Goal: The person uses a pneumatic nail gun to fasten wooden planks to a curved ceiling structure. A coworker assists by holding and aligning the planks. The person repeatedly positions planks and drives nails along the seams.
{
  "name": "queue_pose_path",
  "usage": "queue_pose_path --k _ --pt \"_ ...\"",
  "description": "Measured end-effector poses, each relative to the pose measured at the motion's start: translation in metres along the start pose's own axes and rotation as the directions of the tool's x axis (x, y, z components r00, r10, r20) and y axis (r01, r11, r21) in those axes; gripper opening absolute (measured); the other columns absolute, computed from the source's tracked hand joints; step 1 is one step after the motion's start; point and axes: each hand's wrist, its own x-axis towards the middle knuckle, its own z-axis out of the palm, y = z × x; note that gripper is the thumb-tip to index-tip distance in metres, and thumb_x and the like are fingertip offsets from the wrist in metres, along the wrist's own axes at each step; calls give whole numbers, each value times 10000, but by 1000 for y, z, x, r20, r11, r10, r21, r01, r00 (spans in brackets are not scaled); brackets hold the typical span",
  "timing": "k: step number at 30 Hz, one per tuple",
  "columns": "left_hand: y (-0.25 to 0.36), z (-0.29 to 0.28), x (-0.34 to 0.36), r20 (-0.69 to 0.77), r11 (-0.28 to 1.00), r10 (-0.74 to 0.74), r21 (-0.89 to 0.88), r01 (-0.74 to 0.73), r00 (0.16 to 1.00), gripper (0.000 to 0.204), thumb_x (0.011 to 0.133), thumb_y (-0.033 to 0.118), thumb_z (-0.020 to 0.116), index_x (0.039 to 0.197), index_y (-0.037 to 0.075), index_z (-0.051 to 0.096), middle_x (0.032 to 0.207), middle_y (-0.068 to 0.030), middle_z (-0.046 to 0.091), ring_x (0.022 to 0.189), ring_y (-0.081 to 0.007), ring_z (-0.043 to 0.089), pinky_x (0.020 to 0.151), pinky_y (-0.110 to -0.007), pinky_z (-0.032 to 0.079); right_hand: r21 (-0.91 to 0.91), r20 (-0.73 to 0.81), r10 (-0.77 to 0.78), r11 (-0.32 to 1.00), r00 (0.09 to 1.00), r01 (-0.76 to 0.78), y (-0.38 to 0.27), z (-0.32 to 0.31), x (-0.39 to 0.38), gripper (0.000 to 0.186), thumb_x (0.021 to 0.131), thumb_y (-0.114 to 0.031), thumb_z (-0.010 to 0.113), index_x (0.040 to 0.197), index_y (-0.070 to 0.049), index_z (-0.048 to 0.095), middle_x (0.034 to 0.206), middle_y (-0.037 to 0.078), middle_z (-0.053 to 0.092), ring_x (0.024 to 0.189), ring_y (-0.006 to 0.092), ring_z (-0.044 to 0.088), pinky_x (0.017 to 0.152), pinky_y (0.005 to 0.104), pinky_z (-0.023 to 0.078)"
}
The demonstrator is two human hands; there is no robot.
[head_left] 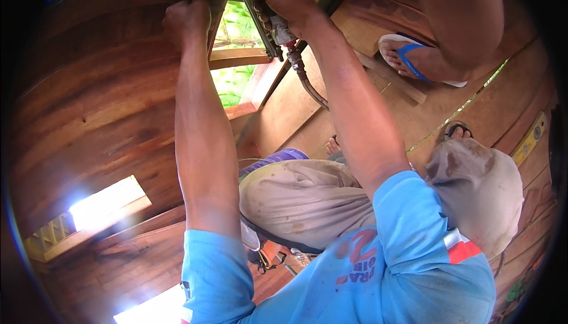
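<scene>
High in the head view, my right hand [290, 7] is wrapped round a nail gun [280, 31] with a grey body and a long dark magazine. A dark air hose [309, 86] runs down from its fitting. The nail gun is beside a wooden window frame [239, 58], and its nose is lost in shadow. To the left, my left hand [188, 21] is closed against the reddish-brown plank wall [112, 81], near the frame's edge. Its fingertips are hidden, so I cannot make out what they grip.
Another person's foot in a blue-strapped flip-flop [408, 61] stands at upper right, beside a loose wood piece [393, 78]. A yellow spirit level [531, 139] lies at far right. Bright openings [109, 203] break the wall at left. Narrow gaps run between the floorboards.
</scene>
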Motion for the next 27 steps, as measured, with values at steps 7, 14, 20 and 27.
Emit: queue_pose_path --k 7,14,20,27 --pt "-2 1 -5 -78 999 26 -17 -27 997 410 802 384 615 905 31 795 995 -275 738 984 -485 692 895 -530 536 -70 -48 -62 996 997 59 -2 -10 -6 217 902 -231 746 926 -31 667 691 25 596 545 127 551 485 313 457" --pt "-2 11 -2 -51 996 24 -85 -28 998 404 820 365 609 877 6 786 942 -284 730 934 -493 692 877 -533 532 -44 -55 135 990 989 -137 -5 -9 -15 188 879 -194 757 949 -26 710 755 25 641 577 103 559 504 298 456" --pt "1 1 -11 -73 992 17 -124 -26 997 405 843 349 601 836 -16 777 862 -270 728 877 -468 705 842 -512 539 -42 46 141 989 989 -139 -11 -7 -13 184 872 -160 719 962 -1 699 774 33 648 593 93 571 513 296 455" --pt "3 -9 -13 -15 982 -23 -186 20 1000 418 875 383 664 797 -13 775 752 -224 725 774 -393 727 779 -474 544 -167 47 211 965 976 -200 -19 -9 -14 210 875 -152 698 1016 2 671 749 34 631 592 94 571 526 300 460"
